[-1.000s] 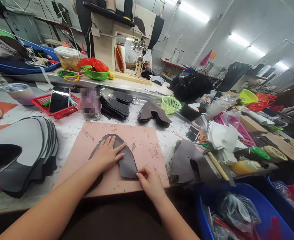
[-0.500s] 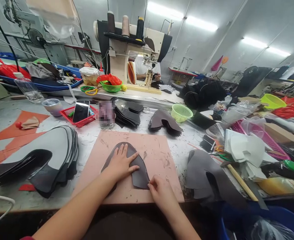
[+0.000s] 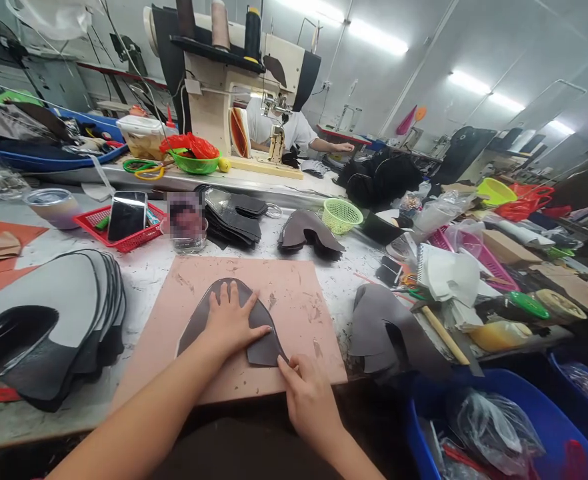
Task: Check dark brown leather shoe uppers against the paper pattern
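A dark grey, U-shaped shoe upper piece (image 3: 264, 351) with a black edge lies on the pinkish board (image 3: 297, 287). My left hand (image 3: 230, 321) rests flat on its rounded top with the fingers spread. At the lower right corner of the piece, my right hand (image 3: 308, 393) pinches the edge between thumb and bent fingers. The left forearm hides much of the left leg of the piece. To the right lie more grey upper pieces (image 3: 371, 320), and a stack of grey-and-black ones (image 3: 81, 280) stands at the left.
Behind the board are black cut pieces (image 3: 231, 217), a stack of grey uppers (image 3: 307, 230), a green basket (image 3: 343, 217) and a red basket (image 3: 124, 237) holding a phone. A hammer (image 3: 444, 333) lies at right, above a blue bin (image 3: 419, 427). A person sits behind the sewing machine (image 3: 204, 120).
The view has swung to the right, so the bench things sit further left. Both hands keep their places on the upper piece. The person behind the machine has stretched out an arm.
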Action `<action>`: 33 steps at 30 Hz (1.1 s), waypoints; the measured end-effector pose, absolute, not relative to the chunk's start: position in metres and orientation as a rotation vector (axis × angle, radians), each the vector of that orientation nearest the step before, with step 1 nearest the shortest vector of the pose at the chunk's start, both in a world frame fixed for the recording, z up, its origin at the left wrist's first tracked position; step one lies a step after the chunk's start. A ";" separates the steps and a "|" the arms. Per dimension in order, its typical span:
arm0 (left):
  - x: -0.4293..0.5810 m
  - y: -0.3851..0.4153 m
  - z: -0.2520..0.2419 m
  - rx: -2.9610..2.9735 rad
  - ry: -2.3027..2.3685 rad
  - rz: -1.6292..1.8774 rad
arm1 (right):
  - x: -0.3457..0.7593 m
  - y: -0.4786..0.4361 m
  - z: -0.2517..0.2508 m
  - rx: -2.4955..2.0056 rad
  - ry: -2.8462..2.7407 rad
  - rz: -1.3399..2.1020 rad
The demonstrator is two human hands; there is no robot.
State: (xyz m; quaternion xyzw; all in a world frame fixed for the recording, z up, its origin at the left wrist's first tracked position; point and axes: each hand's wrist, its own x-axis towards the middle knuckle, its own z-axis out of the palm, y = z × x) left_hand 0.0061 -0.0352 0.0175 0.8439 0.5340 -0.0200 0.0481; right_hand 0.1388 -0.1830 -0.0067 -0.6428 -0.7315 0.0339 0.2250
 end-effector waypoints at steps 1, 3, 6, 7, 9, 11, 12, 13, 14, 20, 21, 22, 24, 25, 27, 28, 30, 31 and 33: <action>0.007 -0.034 0.019 2.569 1.645 -0.065 | 0.140 -0.185 -0.006 -1.772 -2.004 0.109; 0.003 -0.025 0.025 2.570 1.652 -0.047 | 0.146 -0.187 -0.003 -1.777 -1.965 0.145; -0.020 0.000 0.034 2.638 1.457 -0.038 | 0.160 -0.188 0.003 -1.814 -1.877 0.151; -0.030 0.008 0.036 2.679 1.352 -0.056 | 0.164 -0.186 0.006 -1.818 -1.844 0.131; -0.051 0.018 0.036 2.740 1.279 -0.082 | 0.171 -0.180 0.013 -1.800 -1.775 0.083; -0.065 0.015 0.034 2.772 1.418 -0.094 | 0.171 -0.169 0.021 -1.733 -1.732 0.075; -0.069 0.008 0.034 2.781 1.524 -0.102 | 0.168 -0.163 0.025 -1.686 -1.733 0.101; -0.071 -0.002 0.034 2.791 1.617 -0.109 | 0.164 -0.156 0.029 -1.638 -1.752 0.149; -0.071 -0.013 0.035 2.800 1.688 -0.113 | 0.159 -0.150 0.032 -1.594 -1.784 0.217; -0.068 -0.064 0.044 2.806 1.748 -0.065 | 0.150 -0.106 0.029 -1.607 -1.816 0.558; -0.067 -0.065 0.042 2.836 1.671 -0.040 | 0.156 -0.100 0.028 -1.635 -1.755 0.593; -0.066 -0.064 0.039 2.864 1.573 -0.012 | 0.162 -0.095 0.026 -1.665 -1.676 0.625; -0.064 -0.059 0.028 2.876 1.370 0.028 | 0.175 -0.090 0.025 -1.720 -1.515 0.669; -0.063 -0.057 0.021 2.858 1.297 0.037 | 0.179 -0.090 0.025 -1.740 -1.453 0.673; -0.061 -0.054 0.010 2.816 1.208 0.045 | 0.181 -0.095 0.025 -1.762 -1.408 0.634; -0.060 -0.053 0.005 2.803 1.184 0.049 | 0.177 -0.099 0.025 -1.758 -1.434 0.595; -0.059 -0.054 0.001 2.796 1.161 0.042 | 0.163 -0.107 0.023 -1.689 -1.588 0.514; -0.059 -0.054 0.001 2.796 1.160 0.030 | 0.154 -0.111 0.022 -1.627 -1.695 0.478; -0.058 -0.055 0.003 2.801 1.168 0.009 | 0.139 -0.114 0.018 -1.518 -1.852 0.413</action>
